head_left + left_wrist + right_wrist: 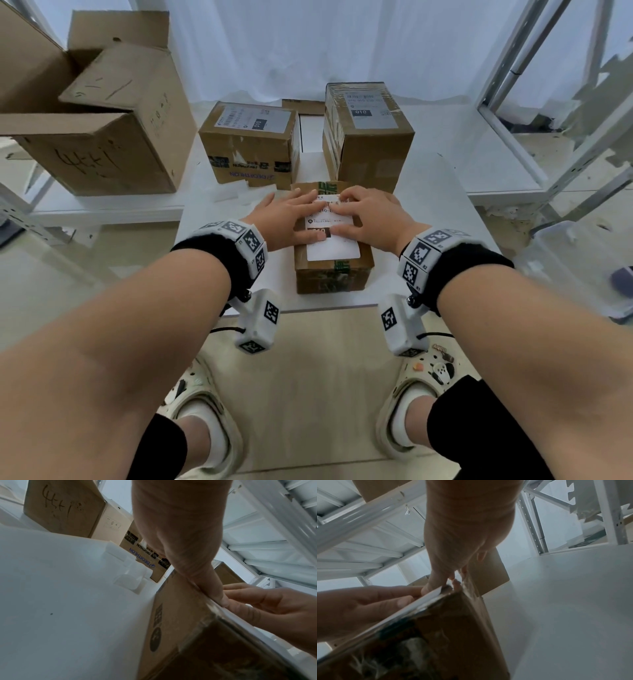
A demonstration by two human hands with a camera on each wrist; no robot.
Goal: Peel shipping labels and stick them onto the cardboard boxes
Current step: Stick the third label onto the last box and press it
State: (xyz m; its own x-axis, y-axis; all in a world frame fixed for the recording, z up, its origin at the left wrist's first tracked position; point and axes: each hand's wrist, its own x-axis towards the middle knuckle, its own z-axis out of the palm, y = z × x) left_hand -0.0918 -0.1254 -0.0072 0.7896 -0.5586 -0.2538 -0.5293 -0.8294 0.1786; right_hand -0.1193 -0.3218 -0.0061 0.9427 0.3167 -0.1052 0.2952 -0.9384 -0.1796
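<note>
A small brown cardboard box (330,279) with green tape stands near the front edge of the white table (445,212). A white shipping label (334,251) lies on its top. My left hand (301,219) presses flat on the label's left side, and my right hand (356,216) presses flat on its right side, fingertips almost meeting at the far edge. The left wrist view shows my left hand (197,568) on the box (180,628) top. In the right wrist view my right hand (447,561) rests by the label's edge (426,599).
Two taller labelled boxes (250,147) (368,133) stand just behind the small one. A large open carton (102,120) sits at the left. Scraps of white backing paper (229,192) lie by my left hand. A clear plastic bin (582,267) and metal shelving (513,85) are at the right.
</note>
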